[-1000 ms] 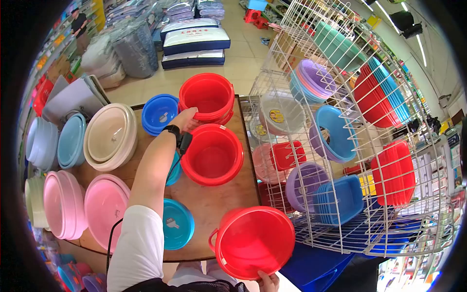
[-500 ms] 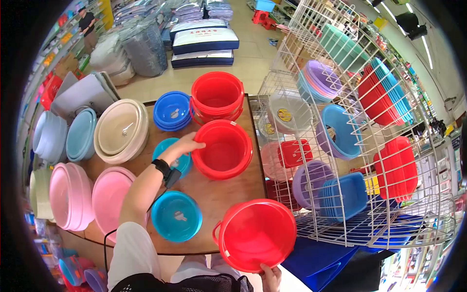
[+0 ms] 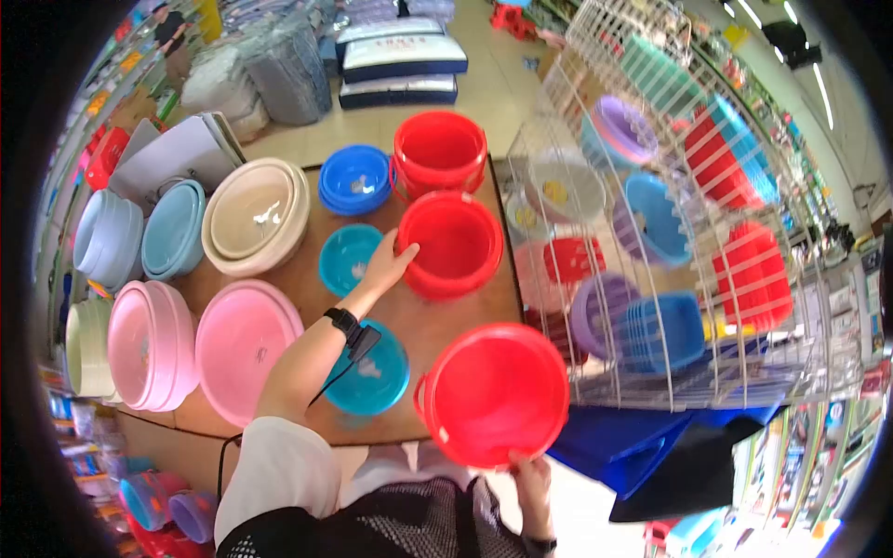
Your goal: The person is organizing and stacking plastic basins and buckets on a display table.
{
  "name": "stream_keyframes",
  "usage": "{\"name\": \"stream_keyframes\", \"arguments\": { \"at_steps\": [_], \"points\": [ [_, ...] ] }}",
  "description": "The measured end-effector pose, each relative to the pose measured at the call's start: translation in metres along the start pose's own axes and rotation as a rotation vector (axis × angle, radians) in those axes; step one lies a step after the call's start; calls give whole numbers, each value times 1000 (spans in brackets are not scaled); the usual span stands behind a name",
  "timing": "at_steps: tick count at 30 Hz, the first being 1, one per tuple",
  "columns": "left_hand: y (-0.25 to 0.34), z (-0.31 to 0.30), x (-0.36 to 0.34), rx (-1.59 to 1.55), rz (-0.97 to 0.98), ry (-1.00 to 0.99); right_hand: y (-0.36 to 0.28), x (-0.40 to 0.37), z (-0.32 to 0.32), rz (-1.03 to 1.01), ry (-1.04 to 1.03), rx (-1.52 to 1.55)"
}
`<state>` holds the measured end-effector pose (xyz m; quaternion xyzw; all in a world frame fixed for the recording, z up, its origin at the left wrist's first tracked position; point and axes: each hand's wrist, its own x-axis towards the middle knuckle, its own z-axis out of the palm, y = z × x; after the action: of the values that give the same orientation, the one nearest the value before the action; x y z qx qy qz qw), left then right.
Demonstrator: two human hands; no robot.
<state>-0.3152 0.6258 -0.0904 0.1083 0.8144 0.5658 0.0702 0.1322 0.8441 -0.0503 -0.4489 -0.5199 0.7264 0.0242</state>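
Note:
My left hand (image 3: 398,260) grips the left rim of a red bucket (image 3: 452,244) on the brown table (image 3: 446,339). Behind that bucket stands another red bucket (image 3: 440,149). A larger-looking red bucket (image 3: 498,392), its open top facing me, hangs at the table's front right edge; my right hand (image 3: 528,468) holds its near rim. Left of the buckets lie a blue basin stack (image 3: 356,179), a teal bowl (image 3: 351,260) and a second teal bowl (image 3: 372,372), partly hidden by my left forearm.
Pink basins (image 3: 247,349), cream basins (image 3: 253,221) and light blue basins (image 3: 174,230) stand on the left. A white wire rack (image 3: 672,405) with coloured basins rises at the right. Packed bedding (image 3: 402,56) lies beyond the table; a person (image 3: 171,45) stands far back left.
The view has shifted, so the table items appear higher and further right. Both hands keep their grips; the front red bucket appears higher, with more of my right forearm showing.

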Motion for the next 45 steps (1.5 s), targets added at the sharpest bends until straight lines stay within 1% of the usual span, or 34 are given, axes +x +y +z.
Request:
{"name": "stream_keyframes", "arguments": {
  "at_steps": [1,2,3,4,7,10,13,15,16,19,22,24,27,30,33,34,37,38,41,42,45],
  "points": [
    [-4,4,-24,-30,10,32,3,3,-6,17,-26,-71],
    [-11,8,-54,-59,11,61,17,12,-13,-10,-44,-121],
    [-17,9,-84,-86,14,94,16,15,-9,-41,-71,-124],
    [-28,8,-117,-97,55,83,-5,5,10,-41,-91,-79],
    [-32,-19,-212,-83,-80,-99,4,18,13,-2,-130,-93],
    [-73,-44,-277,-201,-34,-212,-4,23,22,30,-134,-103],
    [-110,-66,-323,-150,-221,-163,6,53,24,51,-175,-96],
    [-120,-76,-340,-211,-311,-92,6,67,33,35,-219,-31],
    [-125,-79,-349,-244,-358,-61,5,73,35,22,-223,-54],
    [-126,-91,-361,-329,-375,-30,8,106,30,67,-284,-118],
    [-106,-98,-364,-173,-368,-12,2,114,39,54,-239,-193],
    [-101,-101,-368,-181,-376,-15,-2,117,42,62,-182,-249],
    [-99,-102,-369,-155,-389,-34,1,118,37,17,-167,-276],
    [-102,-101,-370,-130,-394,-50,10,124,40,-123,-157,-244],
    [-110,-100,-368,-110,-358,-73,8,129,45,-165,-72,-261],
    [-114,-99,-367,-105,-339,-84,6,131,44,-153,-56,-333],
    [-126,-97,-361,-81,-336,-115,5,126,45,-130,39,-256],
    [-122,-97,-359,-101,-338,-115,6,121,46,-126,55,-181],
    [-112,-99,-358,-137,-336,-114,47,141,26,-15,64,-37],
    [-112,-99,-358,-131,-328,-114,53,137,27,42,77,26],
    [-117,-99,-360,-155,-333,-103,52,117,36,-22,-40,158]
  ]
}}
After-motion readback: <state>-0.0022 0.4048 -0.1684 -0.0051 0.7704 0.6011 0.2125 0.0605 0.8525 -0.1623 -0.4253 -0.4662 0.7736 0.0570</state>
